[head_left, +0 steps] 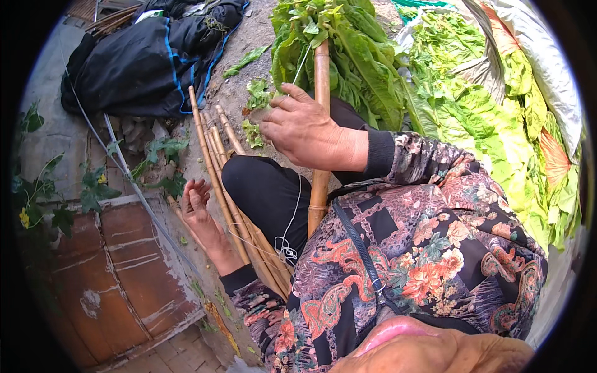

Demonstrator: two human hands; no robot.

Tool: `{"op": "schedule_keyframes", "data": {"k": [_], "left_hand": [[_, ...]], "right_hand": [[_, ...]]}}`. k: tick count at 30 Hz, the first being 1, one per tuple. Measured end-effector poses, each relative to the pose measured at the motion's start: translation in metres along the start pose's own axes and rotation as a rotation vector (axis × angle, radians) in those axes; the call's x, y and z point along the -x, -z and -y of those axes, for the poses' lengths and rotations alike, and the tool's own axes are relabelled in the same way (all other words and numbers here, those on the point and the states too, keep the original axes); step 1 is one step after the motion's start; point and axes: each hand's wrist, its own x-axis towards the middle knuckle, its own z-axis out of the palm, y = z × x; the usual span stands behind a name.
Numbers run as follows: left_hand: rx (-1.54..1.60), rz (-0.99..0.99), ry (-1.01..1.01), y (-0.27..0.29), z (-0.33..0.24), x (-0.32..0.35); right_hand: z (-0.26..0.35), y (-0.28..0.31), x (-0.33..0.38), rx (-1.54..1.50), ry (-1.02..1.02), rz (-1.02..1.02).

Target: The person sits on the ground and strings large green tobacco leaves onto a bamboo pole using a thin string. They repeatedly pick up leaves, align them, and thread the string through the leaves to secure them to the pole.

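My right hand is in the middle, in front of an upright bamboo pole, its fingers bent around a thin white string. The string runs up from the hand to the green leaves at the pole's top. Below the hand it hangs past my knee into a loose tangle. Large green leaves hang in a thick bunch around the pole's upper end. Off to the left, my left hand is raised beside several bamboo poles, fingers loosely curled and apart, with nothing visible in it.
A wide heap of yellow-green leaves lies at the right beside a white sheet. At the far left are a black cloth bundle with blue trim, a vine, a metal rod and a worn brown panel. Loose leaves lie on the ground.
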Motion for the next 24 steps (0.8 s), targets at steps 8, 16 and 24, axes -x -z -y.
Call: {"op": "schedule_keyframes", "data": {"k": [8,16,24], "left_hand": [[0.565,0.898,0.582,-0.228,-0.03,-0.043],[-0.057,0.741,0.469,-0.16,0.025,-0.009],[-0.591,0.725,0.047,-0.16,0.02,0.114]], "right_hand": [[0.002,0.022,0.056,0.245,0.093,-0.084],[-0.089,-0.028,0.089,-0.366,-0.769,-0.138],[-0.141,-0.071,0.026,-1.42,-1.184,-0.511]]}}
